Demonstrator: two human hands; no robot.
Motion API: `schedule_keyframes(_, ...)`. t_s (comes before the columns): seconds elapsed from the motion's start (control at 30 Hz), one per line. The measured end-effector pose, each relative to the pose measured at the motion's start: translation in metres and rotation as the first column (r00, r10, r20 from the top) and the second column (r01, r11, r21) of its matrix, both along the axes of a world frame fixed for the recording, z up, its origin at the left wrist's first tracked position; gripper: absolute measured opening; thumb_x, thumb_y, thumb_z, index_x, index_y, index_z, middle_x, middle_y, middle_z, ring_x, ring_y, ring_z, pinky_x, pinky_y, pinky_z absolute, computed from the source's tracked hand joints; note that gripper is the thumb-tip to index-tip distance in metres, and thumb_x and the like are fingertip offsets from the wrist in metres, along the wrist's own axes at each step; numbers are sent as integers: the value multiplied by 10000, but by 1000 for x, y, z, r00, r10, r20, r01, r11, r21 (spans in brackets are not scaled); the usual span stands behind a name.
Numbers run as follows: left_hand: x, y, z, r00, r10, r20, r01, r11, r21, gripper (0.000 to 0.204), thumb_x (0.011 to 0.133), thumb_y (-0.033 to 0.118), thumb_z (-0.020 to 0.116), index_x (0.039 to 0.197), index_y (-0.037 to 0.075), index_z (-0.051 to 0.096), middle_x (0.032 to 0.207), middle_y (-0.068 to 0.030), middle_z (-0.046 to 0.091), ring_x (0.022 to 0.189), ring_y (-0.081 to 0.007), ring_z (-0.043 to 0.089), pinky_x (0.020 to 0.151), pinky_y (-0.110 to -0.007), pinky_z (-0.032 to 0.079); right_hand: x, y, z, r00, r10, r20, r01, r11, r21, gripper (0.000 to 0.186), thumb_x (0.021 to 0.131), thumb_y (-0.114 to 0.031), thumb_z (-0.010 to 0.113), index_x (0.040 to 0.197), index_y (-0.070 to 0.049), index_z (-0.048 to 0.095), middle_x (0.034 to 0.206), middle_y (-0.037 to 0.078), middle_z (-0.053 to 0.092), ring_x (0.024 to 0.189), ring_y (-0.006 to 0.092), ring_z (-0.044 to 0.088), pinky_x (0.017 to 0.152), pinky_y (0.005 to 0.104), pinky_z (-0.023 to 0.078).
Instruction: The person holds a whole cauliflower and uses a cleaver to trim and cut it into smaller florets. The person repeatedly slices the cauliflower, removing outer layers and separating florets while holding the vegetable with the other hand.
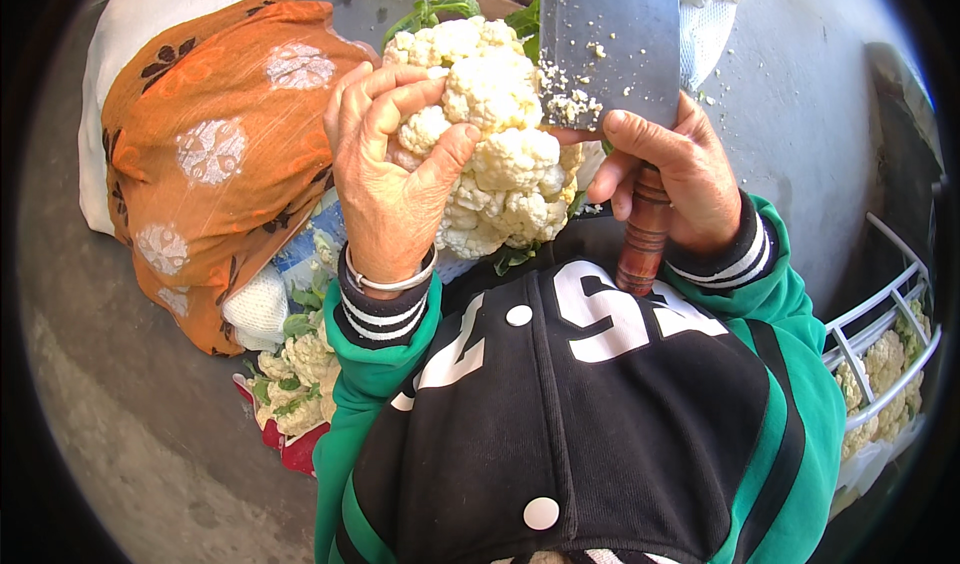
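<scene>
A large cream-white cauliflower (505, 179) fills the space in front of my chest, with green leaves (440, 12) showing at its far side. My left hand (395, 154) grips its left side, fingers curled over the florets. In my right hand (675, 169) is a cleaver (612, 49), held where its wide blade meets the turned brown wooden handle. Its blade points away from me, just right of the cauliflower. Small white crumbs of cauliflower (572, 107) lie on the blade's lower part.
Orange patterned cloth (215, 154) bulges at the left, with a white knitted piece (258, 309) at its lower edge. More cauliflower (300, 384) lies beside red material (300, 452). A pale slatted basket (868, 336) with cauliflower stands at the right. Crumbs dot the grey floor (790, 94).
</scene>
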State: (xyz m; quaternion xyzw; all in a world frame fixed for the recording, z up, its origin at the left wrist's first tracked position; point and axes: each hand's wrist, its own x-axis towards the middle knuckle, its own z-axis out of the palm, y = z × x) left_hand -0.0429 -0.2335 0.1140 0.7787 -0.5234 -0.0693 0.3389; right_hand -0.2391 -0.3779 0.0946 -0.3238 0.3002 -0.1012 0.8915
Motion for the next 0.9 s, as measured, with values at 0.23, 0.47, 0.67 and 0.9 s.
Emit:
schedule_keyframes(0.23, -2, -1, 0, 1000, -4, 18, 4, 1000, -11, 343, 717, 148, 832, 1007, 58, 672, 1112, -80, 635, 1177, -331, 496, 1029, -447, 388, 0, -1, 3, 1000, 8, -24, -8, 1000, -2, 228, 967, -114, 569, 1144, 20, 620, 1016, 147, 737, 633, 166, 701, 491, 251, 537)
schedule_keyframes(0.47, -3, -2, -1, 999, 3, 37, -3, 1000, -11, 345, 695, 124, 833, 991, 55, 670, 1106, -79, 637, 1187, -333, 493, 1032, -450, 388, 3, 3, 9, 998, -15, -56, 10, 997, -76, 204, 960, -97, 570, 1114, 22, 629, 991, 138, 739, 630, 163, 701, 486, 255, 543)
schedule_keyframes(0.67, -5, -2, 1, 999, 10, 38, -10, 1000, 12, 346, 688, 104, 831, 988, 54, 665, 1105, -80, 636, 1187, -337, 491, 1036, -455, 384, 4, 4, 3, 999, -12, -45, 5, 989, -150, 190, 956, -89, 580, 1102, 20, 635, 984, 128, 740, 635, 162, 705, 485, 249, 544)
schedule_keyframes(0.9, -5, -3, -1, 998, 10, 61, -10, 1000, 1, 346, 685, 90, 826, 988, 57, 662, 1099, -83, 635, 1187, -343, 491, 1038, -460, 385, 6, 4, 3, 998, -19, -65, 9, 989, -147, 172, 954, -82, 583, 1074, 26, 643, 963, 130, 736, 641, 166, 710, 486, 241, 551)
